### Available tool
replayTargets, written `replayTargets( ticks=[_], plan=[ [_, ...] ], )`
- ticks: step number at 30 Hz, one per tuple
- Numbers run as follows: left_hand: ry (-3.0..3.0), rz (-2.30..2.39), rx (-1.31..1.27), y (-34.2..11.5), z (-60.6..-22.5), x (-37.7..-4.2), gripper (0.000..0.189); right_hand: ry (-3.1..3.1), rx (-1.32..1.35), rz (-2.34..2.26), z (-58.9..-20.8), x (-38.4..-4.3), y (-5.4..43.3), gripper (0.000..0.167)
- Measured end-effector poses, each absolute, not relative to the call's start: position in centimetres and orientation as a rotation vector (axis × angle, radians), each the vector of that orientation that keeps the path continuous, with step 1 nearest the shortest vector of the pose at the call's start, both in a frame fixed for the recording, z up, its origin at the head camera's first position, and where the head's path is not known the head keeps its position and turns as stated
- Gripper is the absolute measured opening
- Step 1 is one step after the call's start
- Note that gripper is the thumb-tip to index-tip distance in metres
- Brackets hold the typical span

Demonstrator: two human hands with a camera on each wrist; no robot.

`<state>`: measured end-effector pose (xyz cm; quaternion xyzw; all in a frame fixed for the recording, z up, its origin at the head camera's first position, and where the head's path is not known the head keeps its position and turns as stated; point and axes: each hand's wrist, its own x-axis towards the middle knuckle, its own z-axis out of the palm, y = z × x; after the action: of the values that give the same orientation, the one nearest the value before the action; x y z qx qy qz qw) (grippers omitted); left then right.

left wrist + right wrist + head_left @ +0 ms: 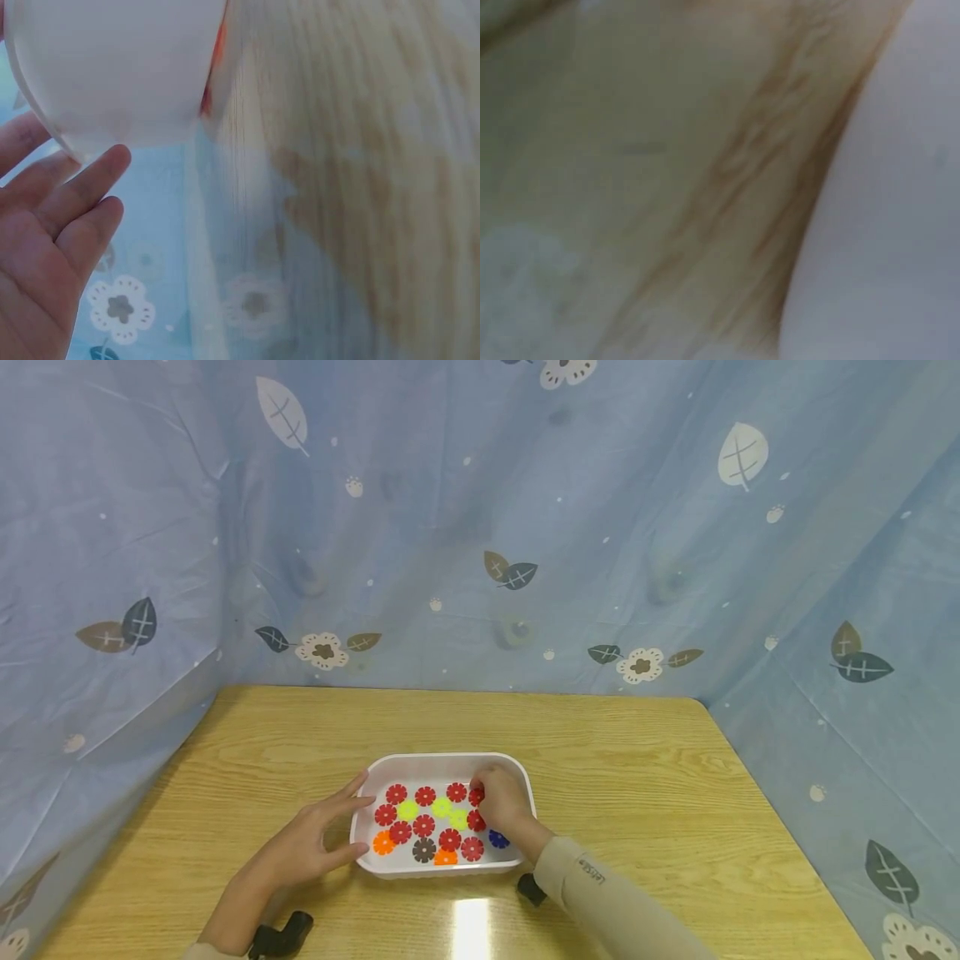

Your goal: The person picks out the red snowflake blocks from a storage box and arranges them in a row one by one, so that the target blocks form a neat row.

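Observation:
A white plastic tray [442, 760] holds several notched, snowflake-shaped building discs, mostly red, with yellow-green, orange, a dark grey disc [424, 850] and a blue disc [498, 838]. My left hand [307, 839] is at the tray's left end, thumb and fingers spread, fingertips at the rim. In the left wrist view its fingers [97, 180] lie loosely against the tray's white wall [112, 67]. My right hand [501, 797] reaches over the right rim into the tray, fingers bent down, pinching a red disc [476, 797]. The right wrist view shows only the blurred tray side [885, 225], no fingers.
The tray stands on a wood-grain table [637, 777]. A blue curtain [450, 527] with leaf and flower prints surrounds its back and sides. Black wrist devices show under the left wrist [281, 937] and the right wrist [531, 889]. Light glares on the table's front.

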<state>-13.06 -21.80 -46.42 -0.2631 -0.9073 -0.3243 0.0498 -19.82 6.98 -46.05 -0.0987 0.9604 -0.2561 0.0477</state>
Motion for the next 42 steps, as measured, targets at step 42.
replayTargets(
  ticks=[42],
  plan=[
    [-2.762, -0.971, -0.806, -22.0, -46.2, -13.2, 0.057, 2.752, -0.379, -1.257, -44.8, -19.4, 7.7, 0.031]
  ],
)
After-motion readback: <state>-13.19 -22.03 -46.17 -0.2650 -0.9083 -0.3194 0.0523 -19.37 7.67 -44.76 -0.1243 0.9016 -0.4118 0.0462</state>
